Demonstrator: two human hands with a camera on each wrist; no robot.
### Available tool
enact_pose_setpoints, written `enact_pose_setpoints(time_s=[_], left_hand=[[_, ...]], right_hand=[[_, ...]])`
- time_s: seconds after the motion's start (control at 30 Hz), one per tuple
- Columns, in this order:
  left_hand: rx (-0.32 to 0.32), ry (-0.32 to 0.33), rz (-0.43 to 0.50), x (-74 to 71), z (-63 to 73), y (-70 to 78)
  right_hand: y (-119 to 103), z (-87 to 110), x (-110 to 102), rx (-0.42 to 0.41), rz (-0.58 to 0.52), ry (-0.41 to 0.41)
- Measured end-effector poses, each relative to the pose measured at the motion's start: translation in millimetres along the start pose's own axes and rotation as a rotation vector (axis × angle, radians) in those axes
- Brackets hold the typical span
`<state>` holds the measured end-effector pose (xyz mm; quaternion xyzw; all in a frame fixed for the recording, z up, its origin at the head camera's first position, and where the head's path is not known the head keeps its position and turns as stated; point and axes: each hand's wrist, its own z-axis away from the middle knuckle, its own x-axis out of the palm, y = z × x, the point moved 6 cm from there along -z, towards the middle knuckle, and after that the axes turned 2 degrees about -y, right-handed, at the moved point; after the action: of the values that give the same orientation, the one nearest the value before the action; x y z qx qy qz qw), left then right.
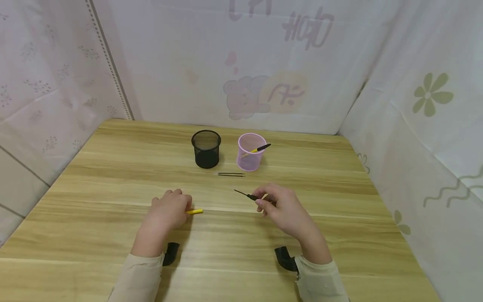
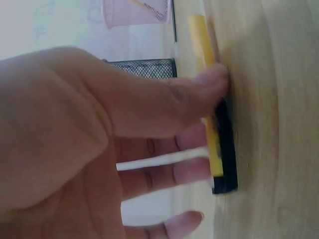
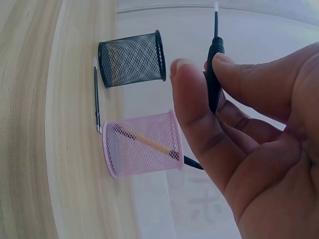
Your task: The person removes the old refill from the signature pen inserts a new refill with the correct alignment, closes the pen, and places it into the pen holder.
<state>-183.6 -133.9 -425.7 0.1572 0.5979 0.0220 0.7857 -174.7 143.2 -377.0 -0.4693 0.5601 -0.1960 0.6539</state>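
My left hand [image 1: 171, 209] is low over the table and pinches a yellow pen barrel [image 2: 201, 37] between thumb and fingers. Beside that barrel, close to the wood, lies a black piece like a pen cap [image 2: 228, 149]; whether the fingers hold it too is unclear. Thumb and forefinger of my right hand [image 1: 281, 207] pinch a ribbed black pen grip section [image 3: 214, 74], with a thin dark refill [image 3: 216, 22] sticking out of it. Two thin black refills [image 1: 231, 174] lie side by side on the table ahead of the hands.
A black mesh pen cup [image 1: 206, 161] stands at the back, left of a pink mesh pen cup [image 1: 249, 163]. A yellow and black pen [image 1: 264, 147] leans in the pink cup. Patterned curtains [image 1: 170, 84] border the wooden table [image 1: 113, 167].
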Motion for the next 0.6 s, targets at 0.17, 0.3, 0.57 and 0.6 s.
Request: enact_pose_setpoints(time_s=[0.17, 0.3, 0.57, 0.6], left_hand=[[0.069, 0.037, -0.003, -4.6, -2.8, 7.6], [0.162, 0.141, 0.022, -19.5, 2.9, 20.5], [0.260, 0.298, 0.027, -42.0, 20.1, 36.8], [0.266, 0.307, 0.027, -43.1, 21.1, 37.9]], right_hand=[[2.1, 2.0, -1.4, 0.022, 0.000, -0.009], [4.0, 1.9, -0.1, 0.042, 0.006, -0.023], [4.4, 2.1, 2.8, 0.046, 0.008, -0.048], [3.9, 2.1, 3.1, 0.044, 0.004, -0.050]])
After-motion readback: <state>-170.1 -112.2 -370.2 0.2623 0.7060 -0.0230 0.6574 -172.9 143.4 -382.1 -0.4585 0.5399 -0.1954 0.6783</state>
